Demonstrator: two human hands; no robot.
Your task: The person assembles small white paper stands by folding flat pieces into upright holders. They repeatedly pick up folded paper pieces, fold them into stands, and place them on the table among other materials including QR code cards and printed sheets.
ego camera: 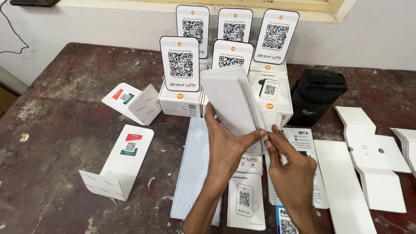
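Now, both hands up over the dark, worn worktop (65, 130). Left hand (225, 149) gripping a stack of folded white card sleeves (232, 102), thumb stretched along the lower right edge, other fingers wrapped behind and out of sight. Right hand (292, 171) just beside it, fingers (272, 139) pressed together and pinching the stack's lower right corner. Stack held tilted, lifted clear of the worktop, in front of a cluster of white boxes (180, 102) topped with upright white code placards (180, 63). Below the hands, flat on the worktop: a long pale blue sheet (195, 169) and a white printed leaflet (245, 201). Off to the left, two folded white card stands (121, 167) with red and green marks, well apart from the hands. To the right, a black pouch (316, 95) and unfolded white card blanks (372, 160).
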